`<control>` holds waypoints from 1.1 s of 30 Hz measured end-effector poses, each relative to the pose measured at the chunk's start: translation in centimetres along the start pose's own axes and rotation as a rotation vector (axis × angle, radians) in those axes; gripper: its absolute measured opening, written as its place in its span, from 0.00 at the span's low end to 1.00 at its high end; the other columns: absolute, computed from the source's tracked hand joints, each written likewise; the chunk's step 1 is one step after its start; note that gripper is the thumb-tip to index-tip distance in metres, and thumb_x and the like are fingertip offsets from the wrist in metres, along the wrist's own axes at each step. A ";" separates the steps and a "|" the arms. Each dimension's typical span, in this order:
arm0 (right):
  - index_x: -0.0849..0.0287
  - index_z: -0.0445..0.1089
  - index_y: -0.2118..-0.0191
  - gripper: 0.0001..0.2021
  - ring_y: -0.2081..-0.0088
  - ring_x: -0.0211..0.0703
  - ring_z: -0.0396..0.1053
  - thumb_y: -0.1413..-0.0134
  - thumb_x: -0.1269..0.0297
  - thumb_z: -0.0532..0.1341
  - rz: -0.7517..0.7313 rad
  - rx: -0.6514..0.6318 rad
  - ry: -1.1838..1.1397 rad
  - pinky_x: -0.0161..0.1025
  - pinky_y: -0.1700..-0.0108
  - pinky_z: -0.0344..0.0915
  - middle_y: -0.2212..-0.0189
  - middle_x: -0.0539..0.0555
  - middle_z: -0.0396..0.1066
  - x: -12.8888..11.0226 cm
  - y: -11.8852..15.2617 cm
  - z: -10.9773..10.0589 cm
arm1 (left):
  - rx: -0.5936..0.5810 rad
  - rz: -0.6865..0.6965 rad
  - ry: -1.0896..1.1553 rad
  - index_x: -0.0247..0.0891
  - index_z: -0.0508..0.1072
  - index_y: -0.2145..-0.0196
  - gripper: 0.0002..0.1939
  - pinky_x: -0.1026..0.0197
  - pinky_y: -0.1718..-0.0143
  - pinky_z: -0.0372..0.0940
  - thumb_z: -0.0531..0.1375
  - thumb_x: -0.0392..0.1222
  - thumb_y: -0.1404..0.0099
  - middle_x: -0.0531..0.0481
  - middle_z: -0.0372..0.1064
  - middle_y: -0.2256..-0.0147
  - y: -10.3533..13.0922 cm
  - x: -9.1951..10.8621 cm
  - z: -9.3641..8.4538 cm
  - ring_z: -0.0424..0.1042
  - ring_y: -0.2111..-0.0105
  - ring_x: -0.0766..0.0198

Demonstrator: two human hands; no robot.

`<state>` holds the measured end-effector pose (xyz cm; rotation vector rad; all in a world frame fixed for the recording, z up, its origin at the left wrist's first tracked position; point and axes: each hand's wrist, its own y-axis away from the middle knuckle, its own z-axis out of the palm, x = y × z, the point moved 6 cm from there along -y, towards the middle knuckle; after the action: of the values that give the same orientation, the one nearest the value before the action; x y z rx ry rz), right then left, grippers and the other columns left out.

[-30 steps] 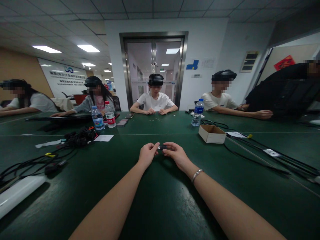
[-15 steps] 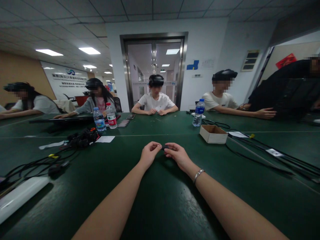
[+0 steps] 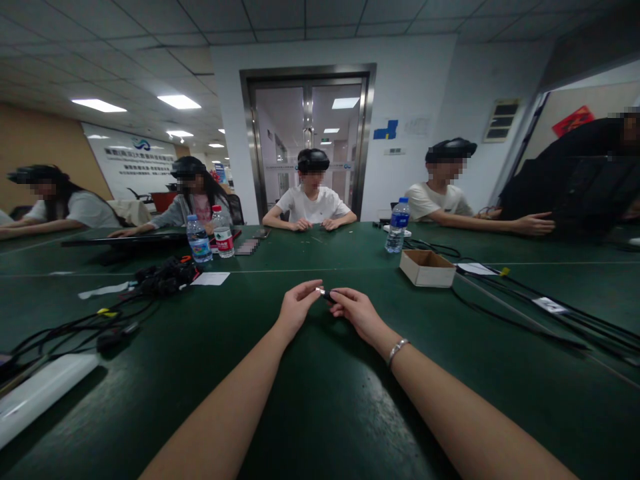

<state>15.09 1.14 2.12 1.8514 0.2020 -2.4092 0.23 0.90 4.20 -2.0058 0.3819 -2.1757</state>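
Over the middle of the green table [image 3: 320,400], a small black object with a shiny light end [image 3: 327,295] is pinched in the fingers of my right hand [image 3: 356,311]. A silver bracelet [image 3: 397,351] circles the right wrist. My left hand [image 3: 298,308] is just to the left, its fingertips closed at the shiny end of the object. What that end is exactly is too small to tell.
An open cardboard box [image 3: 427,270] stands to the right, near black cables [image 3: 545,313]. Bottles [image 3: 200,241] and a tangle of black gear [image 3: 165,277] lie left, with a white case [image 3: 45,393] nearer. Across the table sits a person [image 3: 313,200], with others on both sides.
The black object has tilted a little and its shiny end now shows between my hands. My left fingers have shifted slightly. The person opposite has moved both hands apart a little.
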 end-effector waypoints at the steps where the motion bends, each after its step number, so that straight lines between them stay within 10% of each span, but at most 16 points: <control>1: 0.65 0.71 0.64 0.15 0.77 0.32 0.68 0.58 0.63 0.69 0.003 -0.002 -0.005 0.29 0.73 0.68 0.74 0.54 0.73 0.0 0.0 0.0 | 0.005 -0.017 0.013 0.37 0.74 0.56 0.21 0.56 0.53 0.63 0.64 0.43 0.49 0.43 0.75 0.58 0.0 -0.1 0.0 0.72 0.56 0.58; 10: 0.65 0.71 0.64 0.15 0.77 0.32 0.69 0.59 0.64 0.69 0.013 0.037 -0.006 0.29 0.73 0.68 0.76 0.52 0.72 0.0 0.0 0.0 | 0.115 -0.103 -0.306 0.36 0.73 0.67 0.21 0.64 0.72 0.59 0.57 0.58 0.44 0.48 0.71 0.73 0.1 -1.1 -0.8 0.68 0.73 0.64; 23: 0.64 0.72 0.65 0.14 0.76 0.33 0.69 0.59 0.63 0.69 -0.013 0.028 -0.005 0.30 0.73 0.68 0.74 0.54 0.73 0.0 0.0 -0.1 | -0.009 0.046 -0.171 0.38 0.73 0.63 0.14 0.61 0.59 0.63 0.62 0.47 0.46 0.47 0.72 0.65 0.1 -0.1 0.1 0.70 0.63 0.62; 33: 0.63 0.71 0.65 0.13 0.77 0.34 0.69 0.59 0.65 0.69 -0.009 0.046 0.027 0.30 0.74 0.68 0.77 0.52 0.72 -0.1 0.2 0.0 | 0.137 -0.059 -0.378 0.37 0.69 0.75 0.20 0.65 0.74 0.58 0.56 0.59 0.44 0.54 0.64 0.79 -0.1 -1.5 -1.3 0.63 0.77 0.67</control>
<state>15.11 0.96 2.25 1.9067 0.1584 -2.4163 -0.92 1.51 2.71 -2.3047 0.1201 -1.7400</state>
